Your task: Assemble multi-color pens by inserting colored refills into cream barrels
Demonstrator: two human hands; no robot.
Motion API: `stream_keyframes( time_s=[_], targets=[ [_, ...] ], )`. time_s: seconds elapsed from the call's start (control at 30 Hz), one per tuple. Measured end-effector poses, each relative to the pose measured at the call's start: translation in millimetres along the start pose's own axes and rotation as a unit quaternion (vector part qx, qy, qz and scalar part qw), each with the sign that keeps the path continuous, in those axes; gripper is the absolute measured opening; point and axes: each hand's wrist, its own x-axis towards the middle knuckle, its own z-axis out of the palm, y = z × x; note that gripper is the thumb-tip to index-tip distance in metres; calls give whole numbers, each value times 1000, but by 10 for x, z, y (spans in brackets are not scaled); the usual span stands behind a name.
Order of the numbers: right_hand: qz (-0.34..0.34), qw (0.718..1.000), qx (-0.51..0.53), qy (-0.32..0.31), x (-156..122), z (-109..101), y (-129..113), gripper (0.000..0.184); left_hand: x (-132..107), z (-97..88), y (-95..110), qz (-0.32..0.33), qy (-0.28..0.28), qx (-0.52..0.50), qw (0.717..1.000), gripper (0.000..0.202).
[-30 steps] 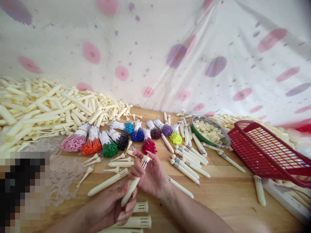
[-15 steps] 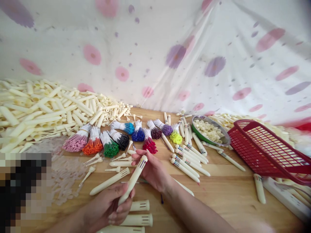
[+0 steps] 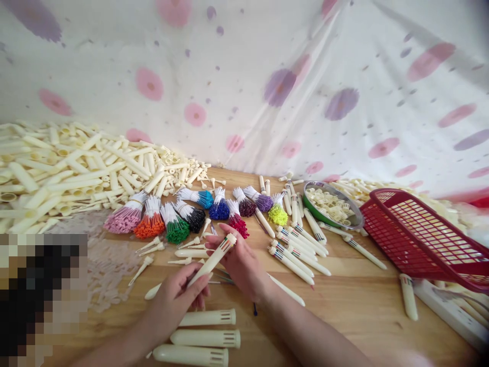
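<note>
My left hand [image 3: 185, 290] is closed around the lower barrel of a cream multicolour pen [image 3: 210, 265], which tilts up to the right. Coloured sliders show in the slots near the pen's top. My right hand [image 3: 244, 262] holds that top end, with its fingers curled loosely behind it and partly hidden. Below my left hand lie several slotted cream pen barrels [image 3: 206, 338]. Beyond the hands, bundles of refills lie in a row, among them a red bundle [image 3: 237, 221], a green bundle [image 3: 175, 227] and a yellow bundle [image 3: 278, 211].
Cream barrels are heaped in a large pile [image 3: 76, 168] at the left, beside clear small plastic pieces [image 3: 110, 260]. Several multicolour pens [image 3: 292, 265] lie to the right. Behind them stand a green-sided metal bowl [image 3: 328, 216] of small parts and a red basket [image 3: 397, 239].
My left hand has turned over, its back now facing up, and the pen has rolled so its coloured sliders face another way. The pen's top has risen slightly to the right.
</note>
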Motion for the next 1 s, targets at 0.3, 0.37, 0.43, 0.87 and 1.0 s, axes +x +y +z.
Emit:
stream_keyframes(
  time_s=[0.3, 0.37, 0.43, 0.87, 1.0],
  targets=[
    [-82, 710, -677, 176, -56, -581, -948, 36, 16, -270, 65, 122, 117, 251, 953, 29],
    [12, 577, -790, 207, -83, -812, -1152, 36, -16, -291, 54, 175, 96, 317, 927, 26],
    [63, 512, -828, 218, -103, -999, -1252, 36, -85, -236, -13, 232, 23, 387, 892, 29],
    [-71, 509, -839, 178, -37, -779, -1023, 29, 135, -47, -289, 320, -102, 570, 750, 62],
    [-87, 526, -838, 120, -19, -597, -783, 39, 282, -195, -181, 328, -101, 580, 739, 57]
  ],
)
